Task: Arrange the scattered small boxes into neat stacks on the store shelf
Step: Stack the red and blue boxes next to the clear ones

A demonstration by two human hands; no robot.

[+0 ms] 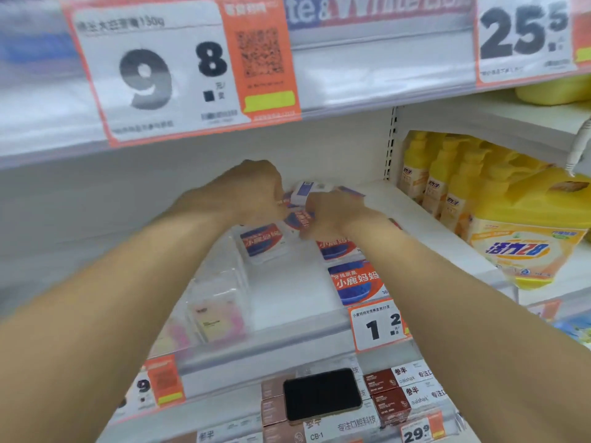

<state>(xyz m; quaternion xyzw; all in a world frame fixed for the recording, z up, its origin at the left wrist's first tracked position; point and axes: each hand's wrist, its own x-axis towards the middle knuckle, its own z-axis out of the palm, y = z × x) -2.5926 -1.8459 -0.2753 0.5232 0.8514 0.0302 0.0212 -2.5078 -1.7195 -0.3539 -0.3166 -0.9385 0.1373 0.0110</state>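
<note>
Mid-gather at frame centre: left hand (256, 190) and right hand (329, 212) both curled round small boxes (302, 215) at shelf (287, 302) back (more lying flat below). Next: square edges, set down stacked.

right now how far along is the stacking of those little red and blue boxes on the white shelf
Partly done. A front red-and-blue box on the white shelf sits squarely, with another lined up behind it. In hand: the left hand and right hand grip a cluster of boxes at the back. Left: a loose box lies askew to the left.
</note>
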